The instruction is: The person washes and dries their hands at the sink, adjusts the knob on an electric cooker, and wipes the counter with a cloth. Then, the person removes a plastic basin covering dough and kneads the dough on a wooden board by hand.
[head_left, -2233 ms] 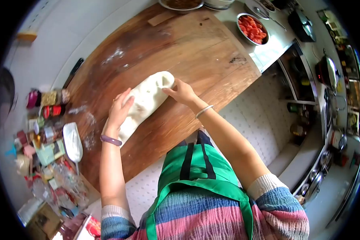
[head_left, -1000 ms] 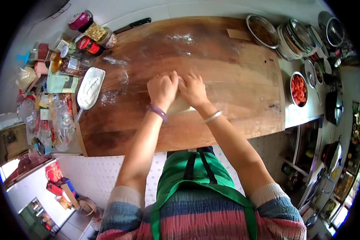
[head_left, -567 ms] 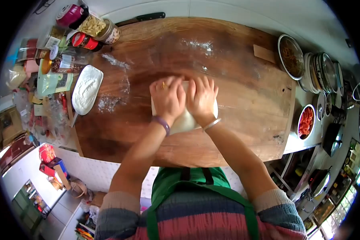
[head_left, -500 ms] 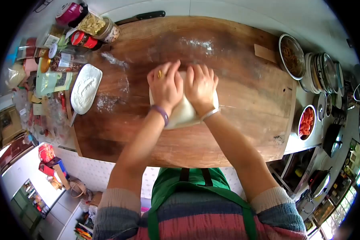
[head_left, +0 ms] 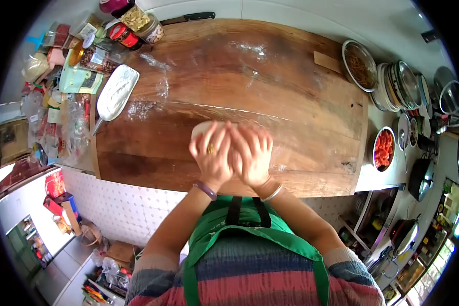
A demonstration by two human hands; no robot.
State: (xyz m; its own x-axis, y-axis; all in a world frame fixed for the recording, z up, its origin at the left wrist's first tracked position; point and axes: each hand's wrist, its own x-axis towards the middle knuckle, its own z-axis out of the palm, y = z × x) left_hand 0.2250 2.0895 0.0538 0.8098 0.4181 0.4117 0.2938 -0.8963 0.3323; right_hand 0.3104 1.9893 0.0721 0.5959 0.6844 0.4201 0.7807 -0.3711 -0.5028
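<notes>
Pale dough (head_left: pixel 201 128) lies on the wooden board, mostly hidden under both hands, with an edge showing beyond the left fingers. My left hand (head_left: pixel 212 155), with a gold ring and a purple bangle, curls its fingers over the dough. Beside it my right hand (head_left: pixel 252 154), wearing a pale bangle, also presses and grips the dough. The hands are side by side near the board's front edge, thumbs close together. Motion blurs the fingertips a little.
The large wooden board (head_left: pixel 301 117) carries flour smears. A white scoop of flour (head_left: pixel 118 92) rests at left beside jars and bags. A knife (head_left: pixel 199 16) lies behind. At right stand a bowl of brown strands (head_left: pixel 359 66), stacked plates and a bowl of red pieces (head_left: pixel 383 148).
Both hands have drawn back toward my body with the dough, which is now far more covered. The view has also shifted slightly.
</notes>
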